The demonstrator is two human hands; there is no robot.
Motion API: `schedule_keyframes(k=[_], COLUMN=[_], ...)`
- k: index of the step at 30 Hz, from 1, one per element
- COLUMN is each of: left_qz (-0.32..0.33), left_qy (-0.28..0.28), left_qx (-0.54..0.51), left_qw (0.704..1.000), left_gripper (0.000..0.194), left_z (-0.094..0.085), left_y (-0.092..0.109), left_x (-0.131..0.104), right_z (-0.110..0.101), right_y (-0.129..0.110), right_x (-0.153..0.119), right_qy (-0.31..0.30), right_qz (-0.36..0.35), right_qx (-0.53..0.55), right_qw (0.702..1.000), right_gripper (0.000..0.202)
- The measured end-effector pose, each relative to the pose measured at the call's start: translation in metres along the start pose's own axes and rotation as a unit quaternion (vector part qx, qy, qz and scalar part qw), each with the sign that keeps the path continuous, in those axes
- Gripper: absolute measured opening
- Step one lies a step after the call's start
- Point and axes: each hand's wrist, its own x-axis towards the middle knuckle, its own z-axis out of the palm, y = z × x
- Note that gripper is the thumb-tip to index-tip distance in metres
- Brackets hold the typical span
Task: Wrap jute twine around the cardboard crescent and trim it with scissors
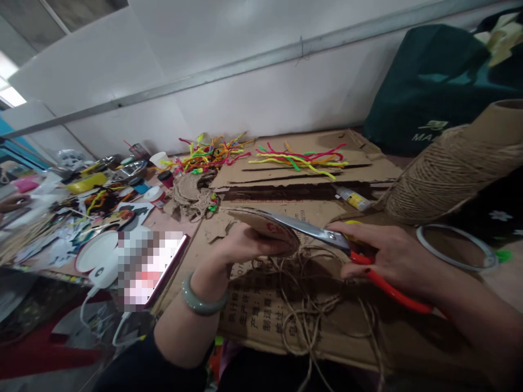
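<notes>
My left hand (249, 245) is closed on a piece of cardboard (273, 228) with a curved edge, held up above the work surface. In my right hand (388, 261) is a pair of scissors (314, 228) with red handles. Its long metal blades point left and lie along the upper edge of the cardboard piece; whether they touch it I cannot tell. Loose jute twine (312, 321) hangs and curls below both hands, over a printed cardboard sheet (253, 321). A green bangle circles my left wrist.
A big twine spool (437, 174) stands at right, near a glue bottle (352, 198) and a roll of tape or ring (457, 247). Colourful pipe cleaners (302, 158) lie at the back. A phone (157, 272) with a cable is at left, beside craft clutter. Another person's hand (14, 202) shows far left.
</notes>
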Motion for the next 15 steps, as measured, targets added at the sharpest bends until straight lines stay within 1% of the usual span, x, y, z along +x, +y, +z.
schedule_keyframes(k=[4, 6, 8, 10, 15], left_qz=[-0.013, -0.018, -0.027, -0.033, -0.039], left_qy=[-0.004, -0.01, -0.012, -0.011, -0.007], left_qx=[0.008, 0.005, 0.008, 0.011, 0.007], left_qw=[1.0, 1.0, 1.0, 0.999, 0.999], left_gripper=[0.032, 0.033, 0.034, 0.035, 0.032], left_z=[0.0, 0.0001, 0.0003, 0.0006, 0.0015], left_y=[0.0002, -0.0003, -0.0003, 0.0005, 0.0016], left_x=[0.0003, 0.0008, 0.0014, 0.0016, 0.0009], right_z=[-0.003, -0.0024, -0.0004, 0.0021, 0.0043], right_y=[-0.0051, -0.005, -0.0033, -0.0008, 0.0031], right_x=[0.001, -0.0001, -0.0021, -0.0043, -0.0069], right_qy=[0.003, 0.003, 0.015, 0.021, 0.01], right_qz=[-0.011, -0.013, -0.022, -0.026, -0.016], right_qx=[-0.009, -0.012, -0.01, -0.007, -0.006], right_qw=[1.0, 1.0, 1.0, 0.999, 1.0], right_gripper=[0.059, 0.056, 0.055, 0.056, 0.061])
